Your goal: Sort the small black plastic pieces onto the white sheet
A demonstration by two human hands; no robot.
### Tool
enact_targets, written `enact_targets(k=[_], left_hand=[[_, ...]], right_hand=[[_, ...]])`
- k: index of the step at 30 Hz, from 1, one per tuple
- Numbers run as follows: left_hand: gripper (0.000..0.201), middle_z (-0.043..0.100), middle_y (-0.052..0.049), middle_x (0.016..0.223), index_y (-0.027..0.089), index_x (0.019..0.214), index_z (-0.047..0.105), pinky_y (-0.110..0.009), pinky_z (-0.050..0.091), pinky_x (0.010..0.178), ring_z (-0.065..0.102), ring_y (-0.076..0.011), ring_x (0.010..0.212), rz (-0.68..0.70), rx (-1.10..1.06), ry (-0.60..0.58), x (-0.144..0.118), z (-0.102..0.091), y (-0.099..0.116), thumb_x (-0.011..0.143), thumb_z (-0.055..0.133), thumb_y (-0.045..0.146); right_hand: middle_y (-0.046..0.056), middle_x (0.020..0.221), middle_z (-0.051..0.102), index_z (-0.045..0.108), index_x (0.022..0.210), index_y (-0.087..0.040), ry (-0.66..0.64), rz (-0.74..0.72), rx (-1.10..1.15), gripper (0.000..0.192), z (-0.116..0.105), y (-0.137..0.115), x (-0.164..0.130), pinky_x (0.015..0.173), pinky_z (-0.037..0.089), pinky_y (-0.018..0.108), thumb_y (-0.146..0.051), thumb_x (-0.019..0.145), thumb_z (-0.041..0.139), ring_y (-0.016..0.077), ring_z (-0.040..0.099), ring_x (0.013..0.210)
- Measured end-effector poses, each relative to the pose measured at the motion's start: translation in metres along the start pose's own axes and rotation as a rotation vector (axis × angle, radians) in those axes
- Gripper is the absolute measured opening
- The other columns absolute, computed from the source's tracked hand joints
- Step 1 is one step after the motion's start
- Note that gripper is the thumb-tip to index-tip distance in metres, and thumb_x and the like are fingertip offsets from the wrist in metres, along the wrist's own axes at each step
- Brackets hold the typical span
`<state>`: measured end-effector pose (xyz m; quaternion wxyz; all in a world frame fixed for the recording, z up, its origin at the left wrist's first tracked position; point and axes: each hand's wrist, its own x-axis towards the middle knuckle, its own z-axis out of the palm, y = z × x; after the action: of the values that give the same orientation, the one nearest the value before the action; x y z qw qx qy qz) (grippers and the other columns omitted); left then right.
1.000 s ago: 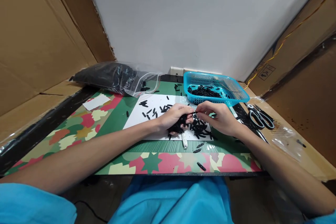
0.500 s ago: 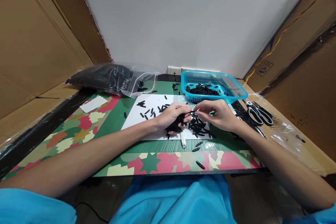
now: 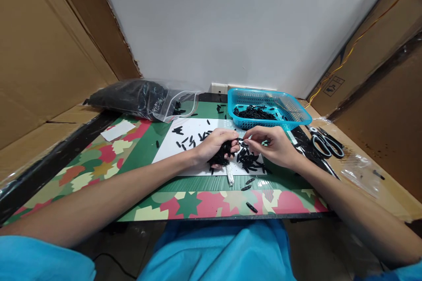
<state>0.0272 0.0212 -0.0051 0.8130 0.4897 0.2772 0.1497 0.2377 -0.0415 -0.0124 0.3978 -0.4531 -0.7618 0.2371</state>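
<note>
Both hands (image 3: 216, 141) meet over the white sheet (image 3: 169, 147), a slender black piece (image 3: 241, 139) between their fingertips

The left hand is curled closed around a bunch of black pieces (image 3: 220, 154), some poking out below the fingers, while its thumb and forefinger meet the near end of the slender piece. The right hand (image 3: 275, 144) pinches the other end between thumb and forefinger, its remaining fingers loosely bent. All this is above the right half of the white sheet.

Loose pieces (image 3: 249, 159) lie heaped on the sheet under the right hand, with others scattered across its left half. A white wrapped strip (image 3: 230, 178) juts past the sheet's near edge; a few pieces rest nearer the person than that edge, the closest on the patterned border (image 3: 211, 204). Beyond the sheet's far right corner stands a blue basket (image 3: 263, 98), partly filled with black pieces. At its far left corner lies a clear zip bag (image 3: 128, 98) of dark contents. Left of the sheet is a paper scrap (image 3: 118, 130); well to its right, scissors (image 3: 325, 145) and crumpled clear plastic (image 3: 360, 174).
</note>
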Motion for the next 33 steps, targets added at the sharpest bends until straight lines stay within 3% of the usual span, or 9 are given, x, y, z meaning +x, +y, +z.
enact_targets(k=[12, 33], left_hand=[[0.034, 0.047, 0.004, 0.073, 0.019, 0.078, 0.049, -0.013, 0.028, 0.026, 0.039, -0.0059, 0.047, 0.007, 0.004, -0.03, 0.0012, -0.0037, -0.0006, 0.089, 0.069, 0.044], [0.038, 0.046, 0.003, 0.075, 0.019, 0.078, 0.051, -0.013, 0.026, 0.027, 0.04, -0.0071, 0.049, 0.002, 0.047, 0.016, 0.0004, -0.0066, -0.0037, 0.087, 0.068, 0.051]], right_hand=[[-0.002, 0.064, 0.066, 0.066, 0.099, -0.02, 0.007, 0.026, 0.056, 0.018, 0.0011, 0.0021, 0.0015, 0.053, 0.048, 0.022, -0.037, 0.1, 0.061, 0.0119, 0.062, 0.051], [-0.002, 0.064, 0.065, 0.064, 0.102, -0.022, -0.003, 0.042, 0.073, 0.023, 0.0034, 0.0012, 0.0017, 0.053, 0.049, 0.025, -0.044, 0.101, 0.057, 0.0133, 0.061, 0.052]])
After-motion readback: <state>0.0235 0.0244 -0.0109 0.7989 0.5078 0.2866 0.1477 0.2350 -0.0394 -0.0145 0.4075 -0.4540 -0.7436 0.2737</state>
